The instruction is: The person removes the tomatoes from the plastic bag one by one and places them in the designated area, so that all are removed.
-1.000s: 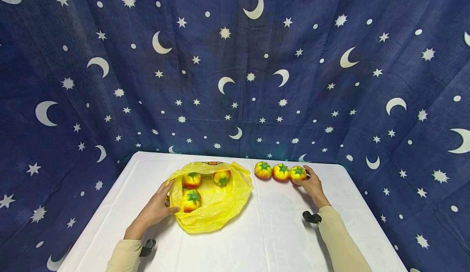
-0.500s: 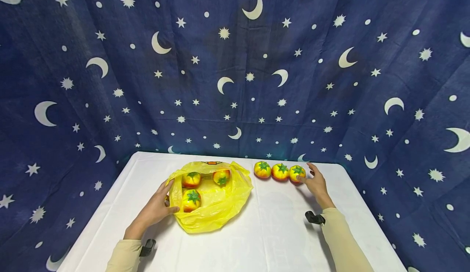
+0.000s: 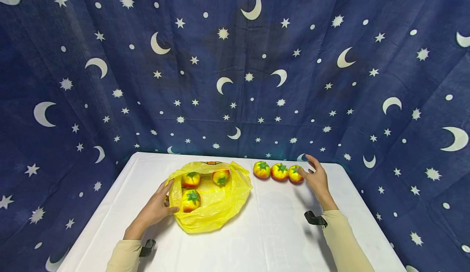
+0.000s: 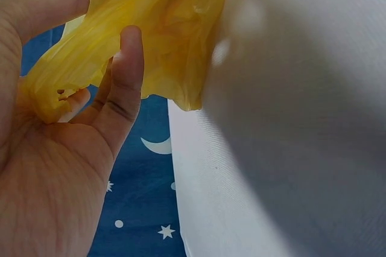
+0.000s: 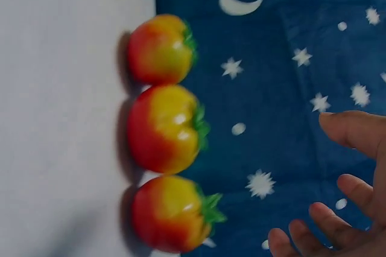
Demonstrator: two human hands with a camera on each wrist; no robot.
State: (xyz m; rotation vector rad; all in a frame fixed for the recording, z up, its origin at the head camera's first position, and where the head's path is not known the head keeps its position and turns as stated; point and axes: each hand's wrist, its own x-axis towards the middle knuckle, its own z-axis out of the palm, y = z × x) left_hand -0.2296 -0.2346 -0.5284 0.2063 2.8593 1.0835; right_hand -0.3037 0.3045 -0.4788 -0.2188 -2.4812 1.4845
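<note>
My left hand (image 3: 156,206) grips the left edge of a yellow plastic bag (image 3: 216,219); in the left wrist view the thin film (image 4: 175,34) runs between thumb and fingers. The bag lies on its side, its mouth spread wide, with three red-and-yellow tomatoes inside, one of them the front tomato (image 3: 191,200). To the bag's right, three more stand in a touching row: a left tomato (image 3: 262,170), a middle tomato (image 3: 279,172) and a right tomato (image 3: 295,175). Above the row's right end hovers my right hand (image 3: 317,180), fingers spread and holding nothing, apart from the tomatoes in the right wrist view.
A white-covered table (image 3: 271,231) bears everything, and the row of tomatoes stands close to its back edge. Behind and at both sides hangs a dark blue curtain (image 3: 235,59) with moons and stars. A black wrist mount (image 3: 315,219) sits on each forearm.
My right hand has let go of the row's right tomato and lifted up and slightly right, its fingers opening. The left hand and the bag have stayed in place.
</note>
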